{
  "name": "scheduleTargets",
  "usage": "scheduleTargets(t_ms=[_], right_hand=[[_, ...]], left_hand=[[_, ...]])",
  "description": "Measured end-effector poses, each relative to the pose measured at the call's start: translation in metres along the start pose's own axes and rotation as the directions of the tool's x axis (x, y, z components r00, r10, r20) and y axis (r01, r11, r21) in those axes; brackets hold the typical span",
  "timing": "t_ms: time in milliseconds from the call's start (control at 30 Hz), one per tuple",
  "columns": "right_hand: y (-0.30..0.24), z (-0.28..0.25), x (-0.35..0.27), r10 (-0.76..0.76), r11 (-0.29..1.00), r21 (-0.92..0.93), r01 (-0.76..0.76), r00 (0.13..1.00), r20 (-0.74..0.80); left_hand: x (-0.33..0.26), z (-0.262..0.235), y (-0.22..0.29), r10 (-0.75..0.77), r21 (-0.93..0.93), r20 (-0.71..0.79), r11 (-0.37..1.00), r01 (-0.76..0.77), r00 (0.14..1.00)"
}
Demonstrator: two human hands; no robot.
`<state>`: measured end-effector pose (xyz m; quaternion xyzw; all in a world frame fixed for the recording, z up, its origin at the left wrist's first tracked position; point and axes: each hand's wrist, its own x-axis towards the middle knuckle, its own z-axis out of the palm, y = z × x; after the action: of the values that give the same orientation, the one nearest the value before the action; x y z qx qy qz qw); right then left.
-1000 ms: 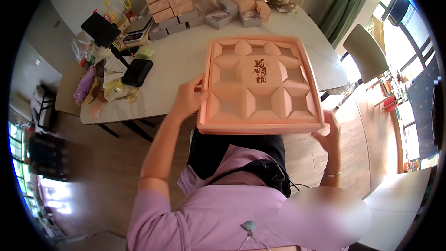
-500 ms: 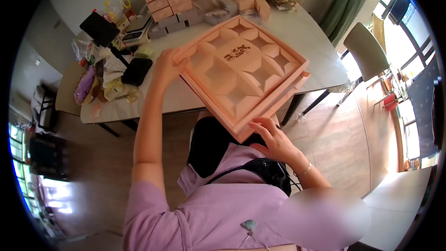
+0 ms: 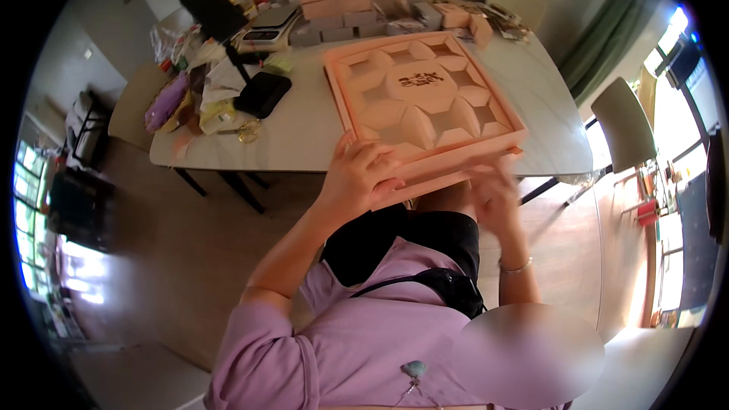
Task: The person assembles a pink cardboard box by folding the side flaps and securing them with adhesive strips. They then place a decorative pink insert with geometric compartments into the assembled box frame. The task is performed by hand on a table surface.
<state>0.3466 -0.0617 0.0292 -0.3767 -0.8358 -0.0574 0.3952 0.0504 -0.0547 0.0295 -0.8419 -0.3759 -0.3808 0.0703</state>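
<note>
A shallow peach-coloured gift box (image 3: 425,82) rests over the table's near edge, slightly tilted. Its folded insert has several empty angular compartments around a flat printed centre. Along its near side a lower layer or tray (image 3: 425,188) shows below the upper one, a little apart at the right corner. My left hand (image 3: 355,175) grips the near left corner, thumb toward the lower layer and fingers over the rim. Close to the near right corner is my right hand (image 3: 497,196), smeared by motion; whether it touches the box I cannot tell.
The white table (image 3: 304,137) carries a stack of peach and grey boxes (image 3: 334,0) at the back. To the left stand a black phone stand (image 3: 262,95), scissors (image 3: 247,132), a kitchen scale (image 3: 266,34) and crumpled wrappings (image 3: 220,83). A chair (image 3: 623,125) stands at right.
The box has turned and moved away onto the table edge. My left hand has shifted from its far left side to the near left corner. My right hand has moved up and right.
</note>
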Motion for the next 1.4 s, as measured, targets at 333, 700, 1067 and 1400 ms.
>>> scheduleTargets(t_ms=[333,700,1067,1400], right_hand=[[0.164,-0.014,0.081,0.658,0.751,-0.122,-0.649,0.72,0.218],[0.162,0.029,0.093,0.611,0.789,-0.279,-0.547,0.742,0.275],[0.096,0.009,0.103,0.796,0.551,-0.119,-0.826,0.477,0.373],[0.175,0.043,0.011,0.71,0.399,0.496,-0.771,0.602,0.366]], left_hand=[[0.009,0.018,0.003,-0.044,-0.059,-0.074,0.997,0.039,0.996],[0.007,0.003,-0.024,-0.14,-0.148,-0.123,0.981,0.122,0.982],[-0.033,0.004,-0.043,-0.373,-0.089,-0.273,0.928,0.363,0.887],[-0.047,0.016,-0.058,-0.451,-0.258,-0.183,0.88,0.4,0.874]])
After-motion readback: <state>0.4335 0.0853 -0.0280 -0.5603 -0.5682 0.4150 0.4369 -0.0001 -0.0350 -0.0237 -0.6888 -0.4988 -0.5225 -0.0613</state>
